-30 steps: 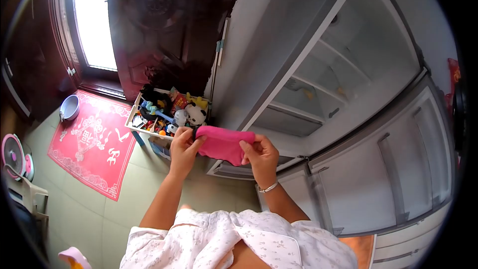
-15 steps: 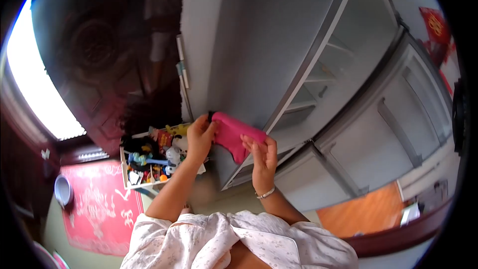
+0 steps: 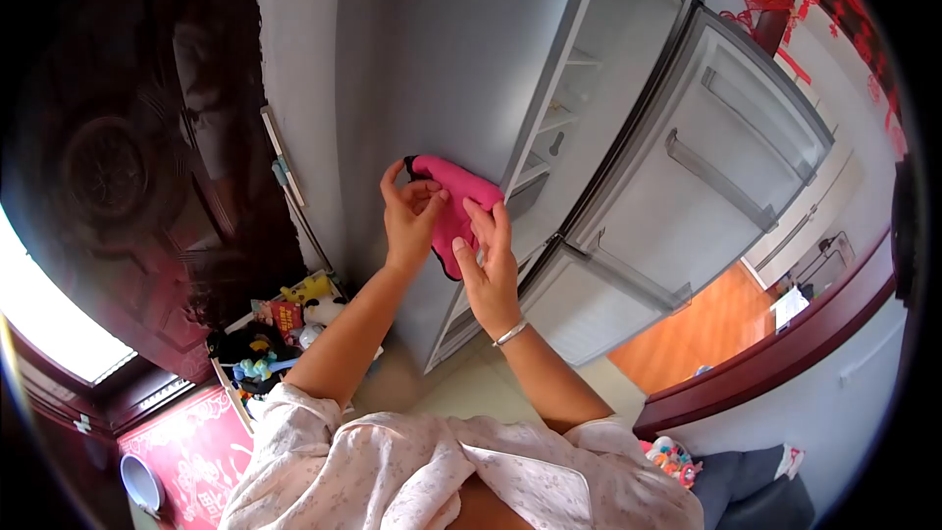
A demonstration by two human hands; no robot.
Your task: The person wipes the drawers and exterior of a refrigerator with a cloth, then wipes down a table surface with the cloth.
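A pink cloth [image 3: 454, 223] with a dark edge is held up in front of the grey side of the refrigerator [image 3: 442, 59]. My left hand [image 3: 412, 219] grips its left part, with fingers bent and the thumb near the cloth's middle. On the right, my right hand [image 3: 487, 260] has its fingers against the cloth's right edge and its thumb raised apart; a bracelet [image 3: 510, 333] is on that wrist. The refrigerator's door [image 3: 706, 167] stands open, with shelves inside.
A box of toys [image 3: 228, 373] stands at lower left, by a red mat [image 3: 191, 442] and a basin [image 3: 141, 483]. A dark door [image 3: 108, 167] is on the left. At lower right are a person's legs [image 3: 741, 476] and an orange floor [image 3: 697, 324].
The view has turned to the right. Both hands have risen with the cloth, which is now tilted more steeply. The right hand's fingers have spread somewhat.
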